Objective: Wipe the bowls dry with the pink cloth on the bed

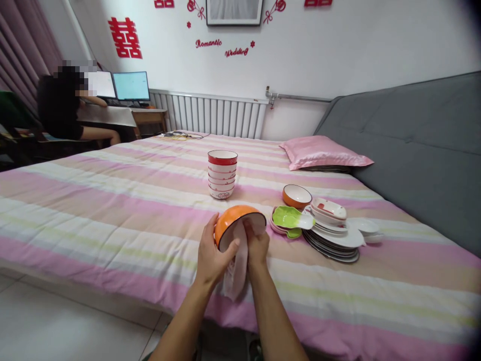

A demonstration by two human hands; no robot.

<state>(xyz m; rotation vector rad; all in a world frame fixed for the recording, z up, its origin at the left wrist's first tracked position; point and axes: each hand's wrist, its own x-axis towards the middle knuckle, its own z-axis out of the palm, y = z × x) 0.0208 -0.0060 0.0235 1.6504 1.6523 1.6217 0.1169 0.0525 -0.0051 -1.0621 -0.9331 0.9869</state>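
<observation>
An orange bowl (233, 216) with a dark rim and white inside is tilted on its side, its opening facing me. My left hand (215, 253) grips its left edge, thumb over the rim. Inside the bowl, my right hand (258, 245) presses a pale pinkish cloth (237, 273) against the inner wall; the cloth hangs down between my wrists. Some right fingers are hidden by the cloth and the bowl. Just beyond stands a stack of white bowls (221, 180) with a red one (222, 159) on top.
A second orange bowl (295, 198), green leaf-shaped dishes (287, 218), stacked plates (332, 249) and small white dishes (366, 228) lie to the right on the striped bed (143, 220). A pink pillow (325, 151) is behind them. Another person (60, 108) sits at a desk, far left.
</observation>
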